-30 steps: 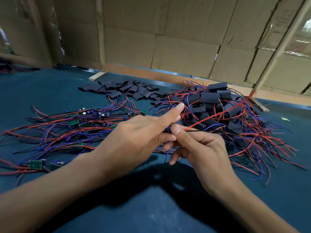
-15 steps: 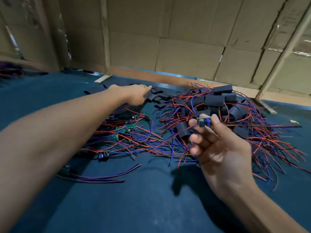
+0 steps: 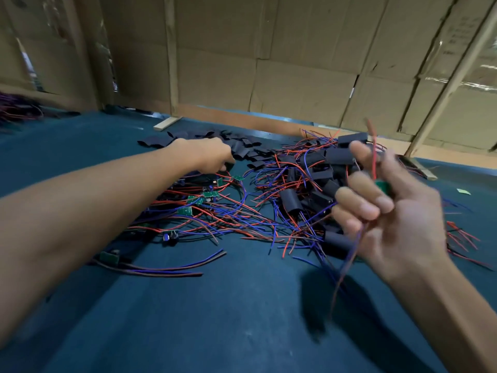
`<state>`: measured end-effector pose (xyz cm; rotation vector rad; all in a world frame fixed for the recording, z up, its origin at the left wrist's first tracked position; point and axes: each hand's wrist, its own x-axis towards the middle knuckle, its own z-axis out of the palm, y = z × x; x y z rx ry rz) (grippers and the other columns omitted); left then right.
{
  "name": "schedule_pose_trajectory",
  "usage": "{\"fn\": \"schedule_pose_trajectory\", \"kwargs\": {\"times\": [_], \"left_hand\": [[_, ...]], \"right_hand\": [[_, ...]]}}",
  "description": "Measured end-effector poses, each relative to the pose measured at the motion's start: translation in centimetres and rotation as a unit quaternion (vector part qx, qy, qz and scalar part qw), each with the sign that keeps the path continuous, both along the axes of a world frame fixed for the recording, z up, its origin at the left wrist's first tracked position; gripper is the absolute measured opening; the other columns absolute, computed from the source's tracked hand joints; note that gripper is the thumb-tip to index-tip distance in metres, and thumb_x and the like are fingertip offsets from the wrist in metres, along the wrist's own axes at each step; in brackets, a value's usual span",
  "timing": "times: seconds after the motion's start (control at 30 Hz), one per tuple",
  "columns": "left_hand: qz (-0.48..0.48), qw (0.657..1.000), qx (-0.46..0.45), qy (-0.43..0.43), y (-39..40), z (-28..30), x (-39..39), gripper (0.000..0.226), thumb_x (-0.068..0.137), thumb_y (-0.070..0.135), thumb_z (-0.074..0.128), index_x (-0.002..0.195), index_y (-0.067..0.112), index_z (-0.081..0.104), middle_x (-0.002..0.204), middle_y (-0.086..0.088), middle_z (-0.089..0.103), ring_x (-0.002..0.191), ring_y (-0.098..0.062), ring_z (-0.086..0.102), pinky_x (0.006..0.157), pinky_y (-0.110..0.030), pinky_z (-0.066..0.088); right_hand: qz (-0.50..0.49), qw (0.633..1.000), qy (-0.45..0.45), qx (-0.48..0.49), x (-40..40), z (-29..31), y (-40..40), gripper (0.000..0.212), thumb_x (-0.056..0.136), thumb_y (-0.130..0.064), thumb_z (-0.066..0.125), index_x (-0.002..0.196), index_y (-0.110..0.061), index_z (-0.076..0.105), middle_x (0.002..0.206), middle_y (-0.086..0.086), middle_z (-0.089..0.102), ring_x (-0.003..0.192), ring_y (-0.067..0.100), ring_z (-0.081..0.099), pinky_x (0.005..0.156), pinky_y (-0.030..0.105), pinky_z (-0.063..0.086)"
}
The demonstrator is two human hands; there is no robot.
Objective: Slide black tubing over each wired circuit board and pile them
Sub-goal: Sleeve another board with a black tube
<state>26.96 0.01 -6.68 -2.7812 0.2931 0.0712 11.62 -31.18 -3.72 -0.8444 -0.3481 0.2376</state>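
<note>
The left hand (image 3: 207,154) reaches far across the blue table (image 3: 215,319) to the black tubing pieces (image 3: 242,146); whether its fingers grip one I cannot tell. The right hand (image 3: 395,211), blurred, pinches a green wired circuit board (image 3: 383,186) above the sleeved pile (image 3: 320,173) at right. Bare boards (image 3: 207,195) lie left of that pile.

We see a dark teal table (image 3: 242,319) backed by a wall of cardboard (image 3: 295,84), flattened and creased. A pale wood strip (image 3: 167,123) lies at the table's far edge, with another wood piece (image 3: 425,170) at right. A small green scrap (image 3: 463,191) rests on the table near the right side.
</note>
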Motion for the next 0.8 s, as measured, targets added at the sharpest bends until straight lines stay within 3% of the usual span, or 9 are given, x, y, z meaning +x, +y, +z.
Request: {"fn": "schedule_pose_trajectory", "kwargs": {"times": [0.17,0.27,0.33,0.4,0.47,0.53,0.6,0.7,0.8], "left_hand": [[-0.036,0.994,0.096,-0.028,-0.6,0.2,-1.9,0.041,0.094,0.001,0.049,0.133,0.011,0.057,0.119,-0.014,0.064,0.105,-0.035,0.063,0.084,-0.043,0.054],[-0.088,0.966,0.196,-0.146,-1.4,0.4,-3.5,0.031,0.095,0.008,0.050,0.126,0.011,0.053,0.110,-0.010,0.064,0.096,-0.030,0.065,0.091,-0.043,0.046],[-0.078,0.954,0.112,-0.266,-1.7,1.7,-4.2,0.026,0.095,0.009,0.049,0.120,0.011,0.054,0.105,-0.012,0.064,0.092,-0.032,0.066,0.094,-0.047,0.041],[-0.055,0.935,-0.080,-0.342,-2.6,3.4,-4.9,0.022,0.095,0.011,0.047,0.111,0.009,0.063,0.099,-0.017,0.065,0.089,-0.037,0.064,0.083,-0.047,0.045],[-0.040,0.906,-0.281,-0.313,-4.3,3.6,-6.9,0.021,0.093,0.012,0.052,0.098,0.011,0.072,0.089,-0.012,0.070,0.085,-0.033,0.067,0.079,-0.041,0.051],[-0.023,0.892,-0.384,-0.238,-6.1,2.7,-9.4,0.024,0.089,0.012,0.053,0.086,0.021,0.075,0.069,0.005,0.071,0.070,-0.015,0.070,0.072,-0.027,0.052],[-0.044,0.897,-0.407,-0.164,-7.9,1.2,-12.6,0.026,0.086,0.020,0.051,0.082,0.028,0.076,0.065,0.012,0.068,0.064,-0.006,0.064,0.066,-0.023,0.050],[-0.185,0.909,-0.357,-0.108,-10.4,-1.6,-16.4,0.021,0.084,0.018,0.054,0.089,0.021,0.074,0.085,0.006,0.065,0.078,-0.008,0.059,0.080,-0.026,0.047],[-0.259,0.917,-0.256,-0.164,-11.4,-3.6,-17.8,0.021,0.100,0.022,0.050,0.103,0.016,0.070,0.094,-0.002,0.062,0.086,-0.024,0.060,0.080,-0.037,0.050]], "right_hand": [[0.012,1.000,0.010,0.019,0.6,1.0,-1.6,0.034,0.109,-0.034,0.035,0.085,-0.021,0.056,0.053,-0.011,0.030,0.039,0.002,0.029,0.030,0.015,0.023],[0.043,0.999,0.024,0.019,1.1,0.8,-2.0,0.030,0.109,-0.031,0.036,0.086,-0.021,0.054,0.063,-0.011,0.041,0.040,0.003,0.031,0.031,0.014,0.017],[0.062,0.998,0.013,-0.002,1.4,0.8,-2.1,0.027,0.107,-0.030,0.039,0.091,-0.022,0.058,0.062,-0.012,0.042,0.039,0.004,0.029,0.033,0.016,0.014],[0.074,0.997,0.008,-0.023,1.6,0.8,-2.3,0.025,0.105,-0.030,0.043,0.094,-0.022,0.063,0.060,-0.011,0.039,0.039,0.004,0.026,0.034,0.018,0.012],[0.079,0.996,0.018,-0.037,1.7,0.5,-2.4,0.023,0.103,-0.030,0.046,0.095,-0.020,0.065,0.059,-0.010,0.037,0.040,0.004,0.024,0.036,0.020,0.010],[0.084,0.994,0.038,-0.051,1.7,0.0,-2.1,0.023,0.102,-0.029,0.048,0.095,-0.018,0.066,0.059,-0.010,0.037,0.041,0.004,0.022,0.037,0.021,0.009],[0.091,0.992,0.061,-0.064,1.7,-0.5,-1.7,0.023,0.102,-0.027,0.049,0.092,-0.017,0.068,0.059,-0.010,0.037,0.041,0.003,0.020,0.037,0.020,0.009],[0.108,0.989,0.093,-0.045,1.9,-1.1,-1.5,0.024,0.102,-0.026,0.049,0.090,-0.015,0.067,0.059,-0.010,0.034,0.041,0.004,0.021,0.036,0.019,0.010],[0.131,0.985,0.112,-0.010,1.9,-1.5,-1.2,0.027,0.103,-0.029,0.048,0.089,-0.016,0.067,0.057,-0.010,0.030,0.043,0.006,0.015,0.035,0.019,0.010]]}}
